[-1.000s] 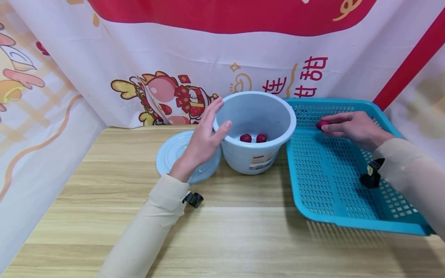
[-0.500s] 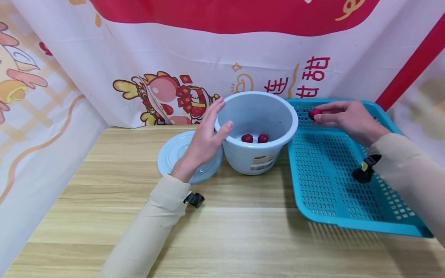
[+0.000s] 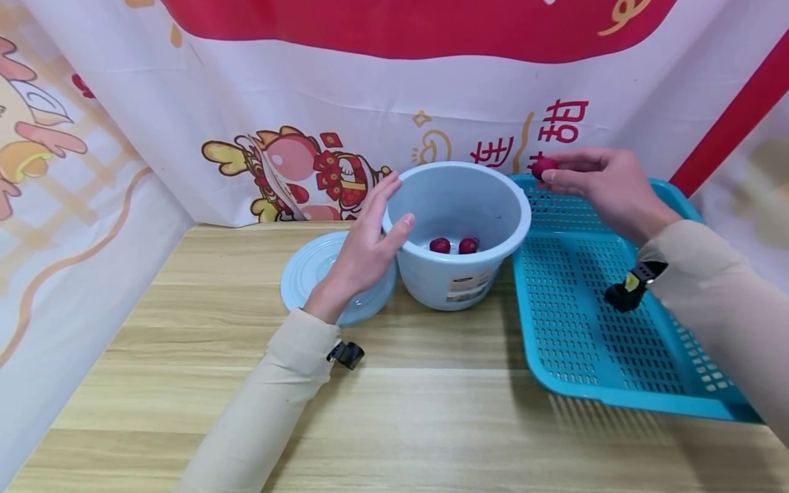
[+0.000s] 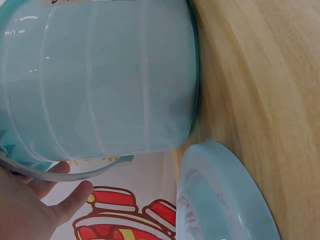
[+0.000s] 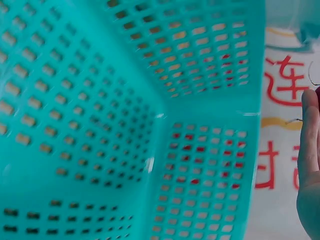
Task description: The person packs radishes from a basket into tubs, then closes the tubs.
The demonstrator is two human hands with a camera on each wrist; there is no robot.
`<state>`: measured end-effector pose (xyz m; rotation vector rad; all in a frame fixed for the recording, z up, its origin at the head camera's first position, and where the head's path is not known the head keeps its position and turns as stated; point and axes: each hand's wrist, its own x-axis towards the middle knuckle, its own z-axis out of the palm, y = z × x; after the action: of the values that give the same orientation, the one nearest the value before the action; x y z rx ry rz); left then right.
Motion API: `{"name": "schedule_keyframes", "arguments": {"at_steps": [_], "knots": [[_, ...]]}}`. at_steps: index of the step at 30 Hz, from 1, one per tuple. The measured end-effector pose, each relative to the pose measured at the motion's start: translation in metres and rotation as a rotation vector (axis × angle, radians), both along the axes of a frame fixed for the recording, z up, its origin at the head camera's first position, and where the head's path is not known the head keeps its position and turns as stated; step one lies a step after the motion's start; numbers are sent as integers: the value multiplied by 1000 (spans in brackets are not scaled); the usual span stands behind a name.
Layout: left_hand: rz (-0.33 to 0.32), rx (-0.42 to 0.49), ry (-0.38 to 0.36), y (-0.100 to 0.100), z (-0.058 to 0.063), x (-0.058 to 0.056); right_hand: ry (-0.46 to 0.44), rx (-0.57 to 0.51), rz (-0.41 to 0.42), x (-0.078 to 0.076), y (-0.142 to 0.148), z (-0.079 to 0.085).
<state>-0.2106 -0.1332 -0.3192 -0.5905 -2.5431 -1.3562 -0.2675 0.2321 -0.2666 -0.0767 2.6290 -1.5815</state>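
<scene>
A small red radish (image 3: 545, 168) is pinched between the fingertips and thumb of my right hand (image 3: 616, 185), raised above the far left part of the teal basket (image 3: 592, 390). In the right wrist view a thin root shows beside the fingers (image 5: 311, 135). My left hand (image 3: 364, 257) rests with fairly straight fingers against the left rim of the light blue bucket (image 3: 431, 274). Two radishes (image 3: 440, 245) lie on the bucket's floor. The left wrist view shows the bucket's ribbed side and its curved handle (image 4: 95, 172) near the left fingers.
A round light blue lid (image 3: 302, 274) lies on the wooden table (image 3: 394, 411), left of the bucket and partly under the left forearm. The basket stands close against the bucket's right side. A printed cloth (image 3: 345, 89) hangs behind them.
My right hand has lifted the radish up from inside the basket and carried it left, to above the basket's far edge. The left hand stays on the bucket rim.
</scene>
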Motion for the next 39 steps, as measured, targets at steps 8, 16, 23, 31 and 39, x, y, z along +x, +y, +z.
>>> {"name": "schedule_keyframes", "arguments": {"at_steps": [8,16,23,31,39], "knots": [[1,-1,3,1,0,1,108,-72,15,6,-22,16],[6,-11,8,2,2,2,154,-45,56,3,-48,26],[3,-11,15,3,1,2,192,40,95,2,-69,30],[-1,-11,19,4,1,2,228,112,157,1,-91,29],[2,-16,9,5,1,2,287,210,256,-1,-106,25]]}}
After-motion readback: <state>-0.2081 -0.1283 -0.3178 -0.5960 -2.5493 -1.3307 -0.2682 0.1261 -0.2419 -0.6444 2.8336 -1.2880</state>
